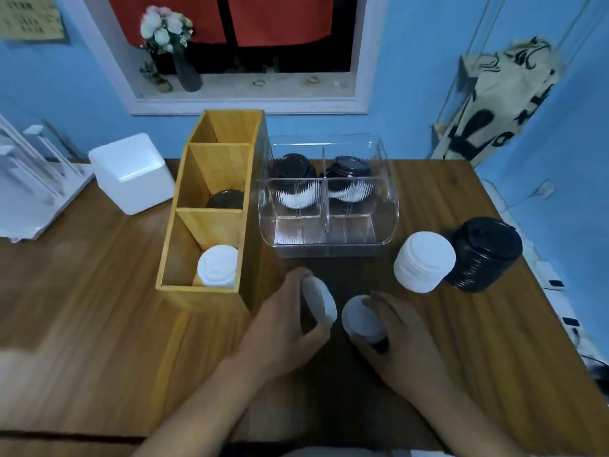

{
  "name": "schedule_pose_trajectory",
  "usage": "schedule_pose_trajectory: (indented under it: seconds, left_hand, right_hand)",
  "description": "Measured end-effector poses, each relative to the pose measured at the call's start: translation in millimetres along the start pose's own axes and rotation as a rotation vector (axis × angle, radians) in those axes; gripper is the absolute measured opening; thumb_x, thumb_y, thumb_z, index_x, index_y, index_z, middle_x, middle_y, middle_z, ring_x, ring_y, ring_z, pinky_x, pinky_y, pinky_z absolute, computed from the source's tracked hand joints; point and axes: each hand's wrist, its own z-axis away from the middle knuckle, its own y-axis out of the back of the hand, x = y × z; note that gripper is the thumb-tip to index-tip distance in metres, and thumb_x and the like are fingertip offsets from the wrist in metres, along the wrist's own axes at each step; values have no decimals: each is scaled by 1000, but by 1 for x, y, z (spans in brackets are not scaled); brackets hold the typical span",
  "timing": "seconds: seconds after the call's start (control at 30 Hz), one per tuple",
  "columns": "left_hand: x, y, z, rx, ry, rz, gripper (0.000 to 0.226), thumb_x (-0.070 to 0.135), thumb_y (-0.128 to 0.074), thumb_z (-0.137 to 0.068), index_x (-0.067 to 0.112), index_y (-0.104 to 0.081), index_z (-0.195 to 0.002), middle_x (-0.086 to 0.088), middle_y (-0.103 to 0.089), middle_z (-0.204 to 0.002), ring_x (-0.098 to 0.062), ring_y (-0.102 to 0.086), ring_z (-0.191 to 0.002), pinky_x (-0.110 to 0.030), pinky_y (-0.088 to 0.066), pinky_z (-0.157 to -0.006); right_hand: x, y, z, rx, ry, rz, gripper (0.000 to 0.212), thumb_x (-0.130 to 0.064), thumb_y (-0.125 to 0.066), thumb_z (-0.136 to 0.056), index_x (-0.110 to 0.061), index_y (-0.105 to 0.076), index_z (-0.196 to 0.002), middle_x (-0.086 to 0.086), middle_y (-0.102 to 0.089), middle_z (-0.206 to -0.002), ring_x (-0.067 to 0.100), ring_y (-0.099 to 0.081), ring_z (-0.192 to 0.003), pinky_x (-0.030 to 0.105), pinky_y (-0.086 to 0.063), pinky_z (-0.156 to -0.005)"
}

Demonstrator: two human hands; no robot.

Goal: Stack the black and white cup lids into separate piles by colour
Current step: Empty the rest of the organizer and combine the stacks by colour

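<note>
White plastic in both hands: left hand (pixel 290 324) pinches a tilted round white lid (pixel 319 300), right hand (pixel 407 338) grips a second white lid (pixel 362 319). Mid-sorting; both likely nest next onto the tall white lid pile (pixel 424 266).

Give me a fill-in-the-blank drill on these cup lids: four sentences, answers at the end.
1. The left hand and the right hand each hold a ____ lid.
2. The black pile stands on the ____ side of the white pile.
3. In the wooden rack, the middle compartment holds a ____ lid.
4. The rack's nearest compartment holds ____ lids.

Missing words: white; right; black; white.
</note>
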Motion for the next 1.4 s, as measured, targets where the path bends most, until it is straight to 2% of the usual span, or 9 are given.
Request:
schedule_pose_trajectory:
  seconds: [0.13,0.33,0.5,0.63,0.73,0.87,1.07,1.23,1.4]
  left_hand:
    - [-27,-21,14,-73,15,21,88,39,-84,-78,45,-24,-142,27,-42,-126,15,-49,-110,-1,-39,-89]
    - [-52,-21,23,-57,-8,-40,101,37,-87,-75,37,-20,-151,15,-31,-155,0,-32,-142,-27,-33,-118]
    - [-58,-31,21,35,-49,-173,90,58,-81,-76,28,-34,-146,7,-35,-151,-9,-32,-138,-27,-32,-114]
    - [-57,-24,8,-96,-80,-119,86,40,-83,-79,33,-33,-149,10,-37,-150,-6,-31,-139,-39,-37,-118]
    - [-58,-12,-1,-219,-154,-75,95,32,-84,-77,33,-29,-154,15,-22,-162,-3,-19,-150,-36,-27,-123]
    - [-47,-17,8,4,-80,-269,97,61,-83,-71,30,-36,-150,13,-31,-153,-6,-27,-141,-28,-29,-116]
    - [-41,-24,1,-177,-159,-56,94,32,-86,-75,33,-34,-153,18,-36,-154,2,-30,-143,-32,-35,-118]
    - [-41,-36,4,26,-108,-177,94,60,-84,-69,32,-40,-147,16,-43,-142,0,-34,-132,-26,-38,-109]
    - [-40,-42,0,-57,-114,-107,90,63,-80,-72,40,-37,-148,18,-45,-140,-3,-37,-134,-34,-34,-115]
  right_hand:
    - [-2,-7,7,41,14,41,71,-49,-77,-78,-21,-53,-138,0,-47,-146,20,-47,-130,41,-49,-101]
    - [5,2,13,-23,27,-138,73,-30,-78,-80,-28,-44,-146,-5,-38,-155,12,-34,-141,35,-33,-113]
    - [3,6,12,-23,3,-65,65,-38,-75,-84,-29,-46,-142,-9,-51,-137,9,-43,-126,38,-45,-103]
    - [-2,8,11,28,-52,90,70,-63,-70,-80,-30,-48,-137,-9,-50,-120,12,-45,-110,35,-48,-86]
    - [4,14,11,-14,8,16,74,-58,-71,-80,-30,-44,-143,-9,-46,-137,12,-42,-125,38,-47,-98]
    - [17,23,4,-161,128,-67,77,-41,-75,-82,-35,-38,-149,-15,-36,-155,7,-30,-142,41,-36,-114]
    - [32,25,2,-152,92,30,77,-63,-68,-80,-43,-34,-145,-17,-38,-135,5,-38,-123,29,-44,-101]
    - [38,25,0,-195,76,37,74,-61,-68,-81,-40,-34,-144,-20,-33,-143,-1,-30,-128,21,-32,-105]
    - [29,28,-2,-88,43,-190,63,-61,-75,-75,-40,-49,-128,-29,-46,-122,-10,-44,-112,14,-40,-93]
